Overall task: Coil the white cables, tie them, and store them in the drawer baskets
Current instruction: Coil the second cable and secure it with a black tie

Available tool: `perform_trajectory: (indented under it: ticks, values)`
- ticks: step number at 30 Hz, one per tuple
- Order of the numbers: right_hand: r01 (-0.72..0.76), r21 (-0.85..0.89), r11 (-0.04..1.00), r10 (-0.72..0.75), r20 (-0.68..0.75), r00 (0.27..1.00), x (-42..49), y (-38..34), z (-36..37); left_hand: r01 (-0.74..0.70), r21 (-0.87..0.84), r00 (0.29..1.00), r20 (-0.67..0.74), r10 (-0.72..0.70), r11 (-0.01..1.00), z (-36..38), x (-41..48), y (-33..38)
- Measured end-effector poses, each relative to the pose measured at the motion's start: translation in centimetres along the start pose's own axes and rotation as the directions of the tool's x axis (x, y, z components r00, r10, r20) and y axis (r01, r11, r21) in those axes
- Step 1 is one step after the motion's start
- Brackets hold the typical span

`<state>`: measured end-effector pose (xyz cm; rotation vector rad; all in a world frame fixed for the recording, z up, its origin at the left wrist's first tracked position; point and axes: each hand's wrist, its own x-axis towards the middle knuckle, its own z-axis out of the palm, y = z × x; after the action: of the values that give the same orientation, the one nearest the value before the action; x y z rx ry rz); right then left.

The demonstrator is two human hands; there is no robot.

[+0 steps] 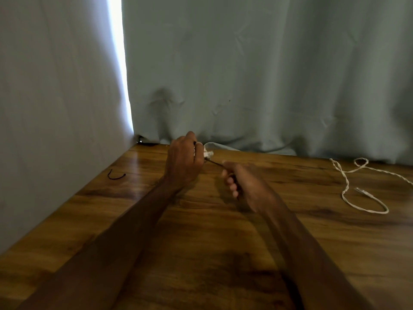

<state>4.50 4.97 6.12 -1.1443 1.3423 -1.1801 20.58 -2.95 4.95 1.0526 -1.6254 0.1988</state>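
My left hand (pixel 183 162) grips a small coiled white cable (pixel 206 153) above the far part of the wooden table (pixel 201 231); most of the coil is hidden inside the fist. A thin black tie (pixel 215 163) runs taut from the coil to my right hand (pixel 242 182), which pinches its other end just to the right and nearer to me. A second white cable (pixel 348 189) lies loose and uncoiled on the table at the far right, its plug end beside it.
A spare black tie (pixel 116 175) lies bent on the table at the far left. Grey-green curtains (pixel 245 74) hang along the table's back and left edges, with a bright gap at the left. No drawer or basket is in view.
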Motion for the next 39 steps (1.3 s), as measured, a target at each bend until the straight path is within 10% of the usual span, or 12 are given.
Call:
perform_trajectory:
  ticks: [4,10,18,39]
  values:
    - [0.278,-0.369,0.887,-0.27,0.074,0.96,-0.1,0.8,1.4,-0.084,0.018,0.995,0.059,0.083,0.996,0.5,-0.5,0.3]
    - [0.58,-0.655,0.484,-0.727,0.068,0.683,0.3,1.2,1.4,-0.13,-0.036,0.985,0.111,0.134,0.991,1.5,-1.1,1.1]
    - [0.554,-0.771,0.313,-0.69,0.216,0.691,1.5,2.7,0.7,0.086,-0.154,0.977,0.206,-0.054,0.984,2.2,-2.2,1.6]
    - [0.531,-0.735,0.421,-0.72,0.085,0.689,0.5,1.9,1.2,0.29,-0.105,0.956,0.075,-0.283,0.951,2.4,-1.7,1.0]
